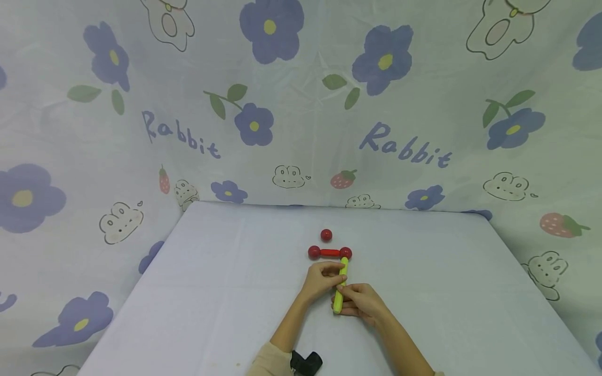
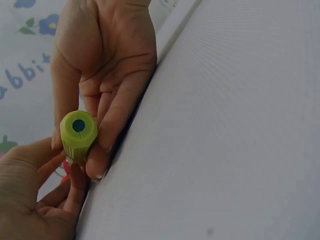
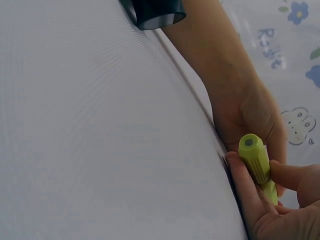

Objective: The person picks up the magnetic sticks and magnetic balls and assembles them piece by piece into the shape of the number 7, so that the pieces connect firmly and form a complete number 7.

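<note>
A yellow-green magnetic rod slants between my hands, its far end right at a red ball. My left hand pinches the rod near its far part. With thumb and fingers my right hand holds the near part. A short red rod joins that ball to another red ball on its left. In the left wrist view, the rod's near end shows a dark round dot at its centre.
A loose red ball lies just behind the joined red pieces on the white table. A black wrist device sits on the left forearm. Behind the table hangs a cloth printed with flowers and rabbits.
</note>
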Available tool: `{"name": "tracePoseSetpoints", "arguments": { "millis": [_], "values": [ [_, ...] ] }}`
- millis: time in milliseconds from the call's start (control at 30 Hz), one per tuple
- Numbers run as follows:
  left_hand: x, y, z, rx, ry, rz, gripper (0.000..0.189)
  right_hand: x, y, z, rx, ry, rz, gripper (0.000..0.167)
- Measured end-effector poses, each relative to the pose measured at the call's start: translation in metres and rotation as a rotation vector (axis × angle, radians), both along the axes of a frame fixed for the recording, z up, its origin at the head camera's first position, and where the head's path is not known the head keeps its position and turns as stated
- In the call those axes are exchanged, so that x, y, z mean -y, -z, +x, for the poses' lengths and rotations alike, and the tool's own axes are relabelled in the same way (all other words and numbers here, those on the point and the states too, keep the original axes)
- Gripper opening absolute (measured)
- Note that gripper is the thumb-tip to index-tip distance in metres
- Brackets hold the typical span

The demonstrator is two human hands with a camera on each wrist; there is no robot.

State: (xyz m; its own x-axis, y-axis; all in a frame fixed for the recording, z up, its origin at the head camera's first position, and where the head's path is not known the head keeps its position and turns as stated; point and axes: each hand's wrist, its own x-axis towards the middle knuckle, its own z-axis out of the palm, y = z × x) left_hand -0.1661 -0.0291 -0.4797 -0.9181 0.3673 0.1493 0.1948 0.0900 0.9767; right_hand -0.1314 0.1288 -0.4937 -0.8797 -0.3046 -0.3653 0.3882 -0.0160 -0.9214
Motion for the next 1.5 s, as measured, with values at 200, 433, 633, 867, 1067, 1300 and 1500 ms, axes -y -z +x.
{"name": "tracePoseSetpoints", "arguments": {
  "millis": [200, 433, 633, 867, 1067, 1300, 1500],
  "values": [
    [0.0001, -0.0003, 0.0, -0.006, -0.002, -0.002, 0.029, -0.0024, 0.0028, 0.0007, -0.026, -0.014, -0.02, 0.054],
    [0.0003, 0.0005, 0.0003, -0.011, -0.002, -0.004, 0.029, -0.0065, 0.0032, 0.0028, -0.03, -0.035, -0.047, 0.051],
    [0.0001, 0.0006, 0.0006, -0.018, -0.007, -0.011, 0.029, -0.0067, 0.0028, 0.0031, -0.03, -0.046, -0.058, 0.048],
    [0.0, 0.0013, 0.0008, -0.022, -0.016, -0.018, 0.028, -0.0054, 0.0048, 0.0009, -0.026, -0.037, -0.045, 0.049],
    [-0.0003, 0.0013, 0.0005, -0.019, -0.012, -0.014, 0.029, -0.0042, 0.0033, 0.0004, -0.016, -0.022, -0.023, 0.052],
    [-0.0001, 0.0026, 0.0001, -0.021, -0.004, -0.009, 0.03, -0.0037, 0.0042, -0.0006, -0.014, -0.013, -0.015, 0.053],
    [-0.0002, 0.0028, 0.0004, -0.024, -0.005, -0.016, 0.029, -0.0031, 0.0048, -0.0009, -0.021, -0.008, 0.013, 0.053]
  ]
}}
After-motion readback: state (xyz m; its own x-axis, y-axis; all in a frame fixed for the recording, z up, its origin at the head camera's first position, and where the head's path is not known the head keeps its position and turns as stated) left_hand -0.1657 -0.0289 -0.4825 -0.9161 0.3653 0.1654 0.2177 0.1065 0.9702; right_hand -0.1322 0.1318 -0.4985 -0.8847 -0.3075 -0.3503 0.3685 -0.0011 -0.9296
